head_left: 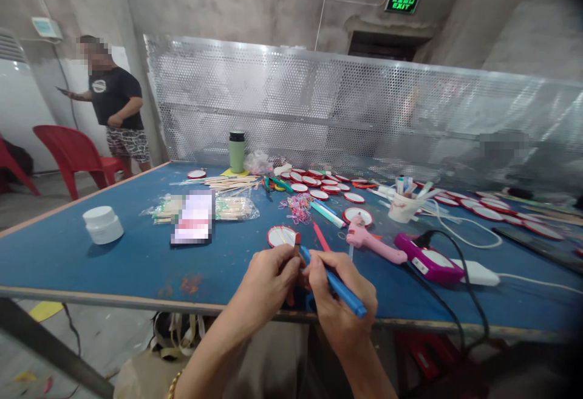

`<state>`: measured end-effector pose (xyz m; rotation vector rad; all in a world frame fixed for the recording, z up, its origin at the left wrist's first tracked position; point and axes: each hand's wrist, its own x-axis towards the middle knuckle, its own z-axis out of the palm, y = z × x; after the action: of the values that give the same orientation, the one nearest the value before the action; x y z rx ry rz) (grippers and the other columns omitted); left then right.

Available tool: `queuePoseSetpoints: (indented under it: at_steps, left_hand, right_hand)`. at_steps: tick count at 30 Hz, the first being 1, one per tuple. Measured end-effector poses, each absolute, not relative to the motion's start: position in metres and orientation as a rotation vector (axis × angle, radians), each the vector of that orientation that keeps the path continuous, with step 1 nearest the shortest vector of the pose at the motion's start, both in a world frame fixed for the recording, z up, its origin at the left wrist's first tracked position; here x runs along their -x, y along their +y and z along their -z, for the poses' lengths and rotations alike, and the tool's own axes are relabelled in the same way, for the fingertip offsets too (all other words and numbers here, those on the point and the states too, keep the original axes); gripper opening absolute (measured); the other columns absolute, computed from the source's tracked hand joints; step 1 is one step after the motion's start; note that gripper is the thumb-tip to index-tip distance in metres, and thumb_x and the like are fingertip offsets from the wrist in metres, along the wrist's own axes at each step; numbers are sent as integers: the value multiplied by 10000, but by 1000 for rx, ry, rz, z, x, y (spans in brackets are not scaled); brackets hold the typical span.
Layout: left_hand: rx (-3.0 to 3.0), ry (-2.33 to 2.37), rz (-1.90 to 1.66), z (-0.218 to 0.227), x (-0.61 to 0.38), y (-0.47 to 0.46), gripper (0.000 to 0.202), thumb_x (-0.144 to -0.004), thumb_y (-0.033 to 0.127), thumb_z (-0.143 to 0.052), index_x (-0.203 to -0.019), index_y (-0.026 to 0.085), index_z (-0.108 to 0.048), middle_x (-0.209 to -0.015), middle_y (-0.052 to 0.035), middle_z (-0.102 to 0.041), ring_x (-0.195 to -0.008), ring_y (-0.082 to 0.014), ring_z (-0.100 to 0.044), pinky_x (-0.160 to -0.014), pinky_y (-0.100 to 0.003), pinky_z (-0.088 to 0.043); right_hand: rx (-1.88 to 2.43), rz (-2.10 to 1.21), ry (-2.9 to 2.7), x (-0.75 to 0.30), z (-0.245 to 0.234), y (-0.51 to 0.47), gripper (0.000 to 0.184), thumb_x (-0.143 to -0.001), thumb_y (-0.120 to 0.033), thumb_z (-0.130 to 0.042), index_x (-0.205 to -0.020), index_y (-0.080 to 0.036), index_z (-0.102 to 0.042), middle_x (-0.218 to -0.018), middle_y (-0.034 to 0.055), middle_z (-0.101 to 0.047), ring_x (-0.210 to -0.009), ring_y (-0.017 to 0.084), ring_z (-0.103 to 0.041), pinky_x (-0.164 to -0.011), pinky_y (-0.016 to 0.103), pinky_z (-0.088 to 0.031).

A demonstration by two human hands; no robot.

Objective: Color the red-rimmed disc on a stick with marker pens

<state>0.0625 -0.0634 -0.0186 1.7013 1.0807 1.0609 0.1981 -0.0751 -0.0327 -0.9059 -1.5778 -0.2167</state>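
pinching a small red-topped piece [297, 240] in left fingers [276, 257], gripping a blue pen [345, 294] close beside it in right fingers [337, 259]; apparently marking it, near a red-rimmed disc [277, 237] beyond; next calling for steadiness.

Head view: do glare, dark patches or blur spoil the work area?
Head view, back: bright sheen on the perforated panel; head view, top right: corner goes dark; head view, left: pixelated blocks cover the phone; head view, centre: left hand, right hand and blue pen fairly clear.
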Motion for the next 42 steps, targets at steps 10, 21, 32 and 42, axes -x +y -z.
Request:
queuePoseSetpoints:
  at_steps: [10,21,32,42]
  left_hand:
    - [-1710,1093,-1047,20,-61,-63,316,-922,354,-446,-655,189,-483,-490,32,-506,-454,-97,-480,-479,-192,-344]
    - [-1752,1108,-1042,22,-61,-62,302,-933,338,-416,-674,194,-475,-501,29,-514,-469,-104,-495,-503,-201,-345]
    - [-1766,1110,-1041,23,-61,-62,305,-938,347,-413,-690,191,-498,-500,27,-513,-475,-106,-489,-505,-201,-345]
    - [-1777,1108,-1043,24,-61,-61,299,-940,326,-403,-682,195,-477,-508,25,-519,-483,-107,-496,-513,-204,-343]
  right_hand:
    - [861,192,-1602,-198,32,-77,94,-924,-186,-584,-884,-203,-667,-698,-4,-716,-574,124,-683,-591,217,-544]
    - [851,186,-1623,-198,32,-76,88,-923,-180,-589,-907,-201,-673,-714,-17,-716,-597,108,-686,-611,199,-532]
    - [887,198,-1599,-198,33,-75,101,-933,-215,-579,-886,-204,-668,-695,-6,-716,-568,125,-685,-592,220,-548]
    - [863,192,-1621,-198,32,-75,96,-921,-183,-584,-895,-196,-676,-711,-6,-721,-592,122,-688,-601,211,-537]
